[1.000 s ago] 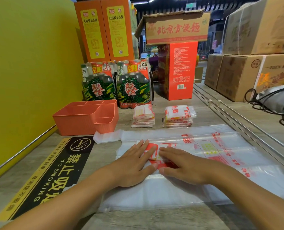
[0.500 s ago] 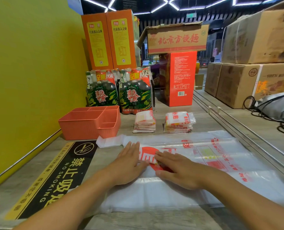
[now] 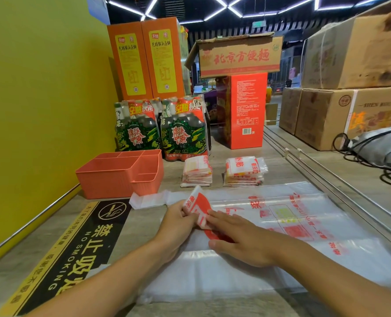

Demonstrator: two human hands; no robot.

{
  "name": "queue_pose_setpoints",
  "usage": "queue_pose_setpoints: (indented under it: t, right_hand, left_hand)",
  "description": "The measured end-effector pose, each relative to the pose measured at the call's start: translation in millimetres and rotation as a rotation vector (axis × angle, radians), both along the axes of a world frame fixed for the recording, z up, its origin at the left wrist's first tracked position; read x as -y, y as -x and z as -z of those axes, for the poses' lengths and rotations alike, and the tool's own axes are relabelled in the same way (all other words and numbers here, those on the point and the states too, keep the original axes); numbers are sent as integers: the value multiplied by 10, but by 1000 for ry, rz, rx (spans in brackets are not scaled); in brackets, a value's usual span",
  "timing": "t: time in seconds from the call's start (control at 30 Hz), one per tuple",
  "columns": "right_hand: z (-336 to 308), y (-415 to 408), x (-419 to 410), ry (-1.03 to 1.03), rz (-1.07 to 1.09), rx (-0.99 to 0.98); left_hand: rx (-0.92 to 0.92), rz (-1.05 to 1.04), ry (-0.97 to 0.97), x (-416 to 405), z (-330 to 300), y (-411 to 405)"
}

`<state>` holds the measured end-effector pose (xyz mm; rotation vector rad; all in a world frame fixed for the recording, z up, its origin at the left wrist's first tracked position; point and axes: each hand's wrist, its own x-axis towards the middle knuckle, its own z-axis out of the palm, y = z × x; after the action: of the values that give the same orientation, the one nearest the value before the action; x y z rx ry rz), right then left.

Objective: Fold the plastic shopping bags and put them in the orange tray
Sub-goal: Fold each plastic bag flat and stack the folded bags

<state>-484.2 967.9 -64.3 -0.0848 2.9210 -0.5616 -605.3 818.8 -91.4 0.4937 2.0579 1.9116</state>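
1. The left hand (image 3: 178,221) pinches a small folded plastic bag (image 3: 198,208) with red print; the bag's far corner stands up off the surface, tilted.
2. The right hand (image 3: 240,239) lies flat with straight fingers and presses on the near part of the same folded bag and on the sheet under it. It grips nothing.
3. Under both hands a large clear plastic bag (image 3: 293,225) with red and yellow print is spread flat on the wooden counter (image 3: 144,220).
4. The orange tray (image 3: 119,177) with several compartments stands to the far left of the hands, near the yellow wall (image 3: 41,99). What I can see of its compartments holds no bags.
5. Two stacks of folded bags are behind the spread bag: the left stack (image 3: 196,171) and the right stack (image 3: 244,171), a little apart from each other, both to the right of the tray.
6. Behind the tray and stacks stand two packs of green bottles (image 3: 160,131), tall orange boxes (image 3: 146,60) and a red box (image 3: 244,110) with a cardboard carton (image 3: 238,57) on top.
7. A black no-smoking sticker (image 3: 75,252) lies on the counter, left of the left forearm.
8. Brown cartons (image 3: 350,88) are at the far right.
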Motion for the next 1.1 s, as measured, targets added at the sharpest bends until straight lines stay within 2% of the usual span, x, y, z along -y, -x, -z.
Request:
queue_pose_setpoints:
  t: [0.17, 0.3, 0.37, 0.47, 0.53, 0.6, 0.73, 0.9, 1.1]
  right_hand:
    - [-18, -37, -61, -57, 11, -26]
    - [7, -59, -43, -79, 13, 59]
    - [13, -54, -27, -69, 12, 50]
    - [39, -37, -37, -57, 9, 25]
    - [66, -31, -42, -56, 4, 13]
    - [92, -23, -41, -55, -10, 7]
    - [97, -20, -58, -38, -24, 6]
    - [24, -31, -87, 15, -26, -50]
    - [78, 37, -178, 4, 198, -188]
  left_hand:
    - [-187, -200, 78, 144, -125, 99]
    - [-318, -216, 185, 227, -94, 148]
    - [-451, -162, 237, 218, -60, 148]
    - [-701, 24, 329, 181, 35, 183]
    - [-864, 162, 520, 146, 117, 228]
    - [-949, 292, 691, 119, 194, 252]
    - [-932, 434, 838, 131, 192, 239]
    - [-959, 491, 954, 161, 148, 213]
    - [-936, 517, 1029, 148, 135, 220]
